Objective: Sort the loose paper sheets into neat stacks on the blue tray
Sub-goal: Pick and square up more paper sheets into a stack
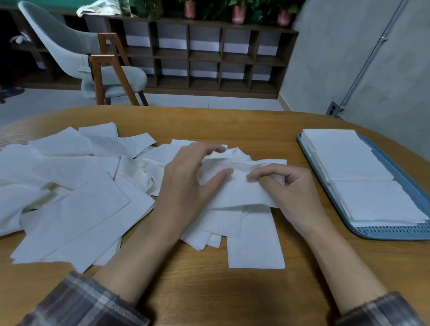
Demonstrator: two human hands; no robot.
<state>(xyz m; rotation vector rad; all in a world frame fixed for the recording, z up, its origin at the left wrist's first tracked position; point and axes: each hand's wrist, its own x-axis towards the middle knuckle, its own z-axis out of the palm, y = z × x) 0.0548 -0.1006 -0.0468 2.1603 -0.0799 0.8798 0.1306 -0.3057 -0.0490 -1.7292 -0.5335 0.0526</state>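
Wooden table (215, 298): loose sheets (72, 181) heaped left of blue tray (390, 232). Left hand (183, 181) and right hand (291, 190) both pinch crumpled sheet (237, 188). Smooth flat, square edges, then lay on stacks (356, 169).

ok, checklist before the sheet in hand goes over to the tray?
1. Grip: left hand and right hand both pinch the crumpled sheet: ok.
2. Sheet flat: top edge folded over and creased: not ok.
3. Only one sheet held: other sheets lie right beneath it: cannot tell.
4. Blue tray ready: far stack and near stack lie squared, one behind the other: ok.
5. Which stack this sheet belongs on: cannot tell.
6. Loose pile sorted: many sheets lie scattered at left: not ok.
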